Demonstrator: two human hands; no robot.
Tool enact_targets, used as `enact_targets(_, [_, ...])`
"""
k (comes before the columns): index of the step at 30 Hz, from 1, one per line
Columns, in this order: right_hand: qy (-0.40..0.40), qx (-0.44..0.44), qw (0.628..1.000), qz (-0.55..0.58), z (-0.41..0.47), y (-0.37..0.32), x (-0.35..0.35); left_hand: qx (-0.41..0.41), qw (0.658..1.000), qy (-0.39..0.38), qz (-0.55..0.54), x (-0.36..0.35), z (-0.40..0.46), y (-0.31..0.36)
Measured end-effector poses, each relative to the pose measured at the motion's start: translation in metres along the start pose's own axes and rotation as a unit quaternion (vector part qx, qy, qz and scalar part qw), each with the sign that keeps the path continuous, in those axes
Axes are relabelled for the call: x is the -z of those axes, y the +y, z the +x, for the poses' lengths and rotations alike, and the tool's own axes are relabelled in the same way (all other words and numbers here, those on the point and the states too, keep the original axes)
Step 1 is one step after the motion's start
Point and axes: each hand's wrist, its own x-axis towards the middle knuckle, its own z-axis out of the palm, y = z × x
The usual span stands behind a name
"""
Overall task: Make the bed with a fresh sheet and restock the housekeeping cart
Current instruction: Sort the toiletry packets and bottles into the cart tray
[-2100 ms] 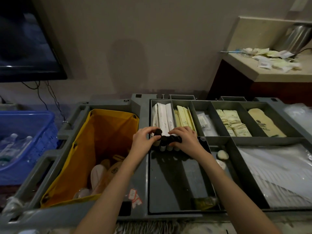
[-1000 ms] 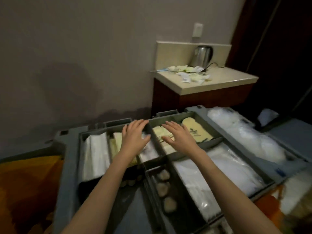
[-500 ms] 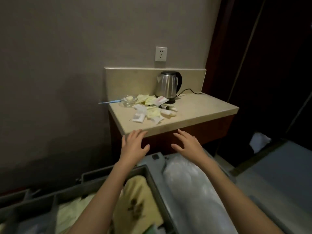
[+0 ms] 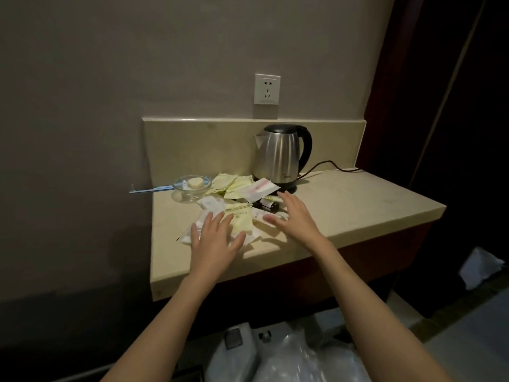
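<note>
Both hands flat, fingers spread: left hand [image 4: 214, 238] over packets [image 4: 239, 216] on counter [image 4: 344, 213], right hand [image 4: 296, 215] beside small bottle [image 4: 268, 206]. Kettle [image 4: 279, 155] and glass dish [image 4: 192, 186] behind.

Both arms extended forward over the counter [image 4: 344, 216]. Left hand [image 4: 216, 239] flat, fingers spread, palm down. Right hand [image 4: 293, 215] likewise, fingers straight, nearer its back edge.

Counter [image 4: 344, 213] against wall, socket [image 4: 267, 89] above it. Kettle [image 4: 278, 155] at back, cord [image 4: 330, 164] running right. Dish [image 4: 192, 185] left of kettle, stick [image 4: 150, 189] poking left off edge. Packets [image 4: 239, 199] piled in front of dish & kettle. 2 hands over pile: left hand [image 4: 216, 244] front-left, right hand [image 4: 294, 216] right. Cart [image 4: 239, 351] below counter, nearest camera.
</note>
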Motion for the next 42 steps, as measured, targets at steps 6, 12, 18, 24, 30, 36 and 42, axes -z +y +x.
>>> enact_targets(6, [-0.025,-0.032,0.999,0.033,0.059,0.012,-0.017,0.04,0.997,0.049,0.04,-0.01,0.016,0.001])
enact_targets(12, [-0.043,-0.058,0.997,0.013,0.084,0.026,-0.028,0.051,0.997,0.038,0.051,-0.012,0.016,0.002])
enact_targets(18, [0.017,-0.044,0.999,0.025,0.079,0.027,-0.03,0.05,0.996,0.035,0.059,-0.01,0.014,0.002])
enact_targets(24, [0.002,-0.004,0.999,-0.037,0.069,0.029,-0.01,0.041,0.997,0.03,0.066,-0.01,0.011,0.001])
enact_targets(30, [-0.012,-0.058,0.996,0.06,0.055,0.055,0.009,0.037,0.997,0.032,0.062,-0.01,0.009,0.0])
enact_targets(36, [-0.05,-0.043,0.997,0.032,0.052,0.066,0.025,0.039,0.997,0.023,0.057,-0.007,0.01,0.003])
enact_targets(42, [-0.013,-0.014,1.0,-0.002,0.055,0.066,0.017,0.03,0.999,0.014,0.041,-0.008,0.01,0.001])
